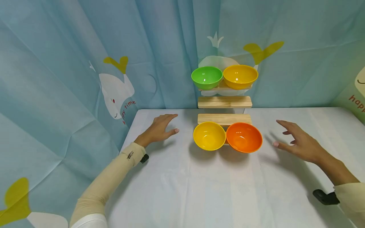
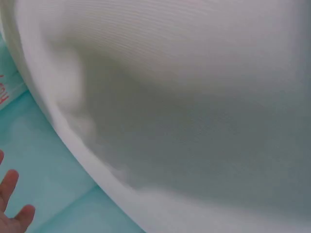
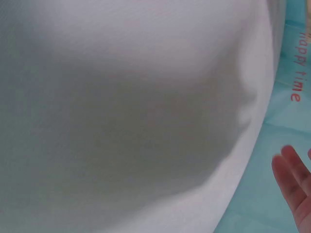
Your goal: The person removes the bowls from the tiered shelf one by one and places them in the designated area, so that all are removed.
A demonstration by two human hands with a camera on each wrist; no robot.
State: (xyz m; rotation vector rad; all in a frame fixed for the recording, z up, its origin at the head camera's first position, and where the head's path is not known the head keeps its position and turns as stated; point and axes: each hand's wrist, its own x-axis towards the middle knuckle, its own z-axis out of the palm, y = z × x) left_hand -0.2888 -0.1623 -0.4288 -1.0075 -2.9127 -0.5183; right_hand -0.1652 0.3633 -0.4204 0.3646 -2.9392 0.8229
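Note:
Four colours of view aside, a wooden tiered rack [image 1: 224, 102] stands at the back of the table. On its top tier sit a green bowl [image 1: 207, 78] and an amber-yellow bowl [image 1: 240, 77], side by side. At its lowest tier are a yellow bowl [image 1: 209, 136] and an orange bowl [image 1: 244, 137], their rims touching or nearly so. My left hand [image 1: 159, 128] hovers left of the yellow bowl, thumb apart from the fingers, holding nothing. To the right of the orange bowl, my right hand [image 1: 303, 142] is held over the table with fingers spread and nothing in it.
A white cloth covers the table [image 1: 216, 190]. Behind it and along the left hangs a light blue curtain [image 1: 165, 57] printed with whales. Dark wrist devices show under both sleeves. Each wrist view holds mostly white cloth and a hand's shadow.

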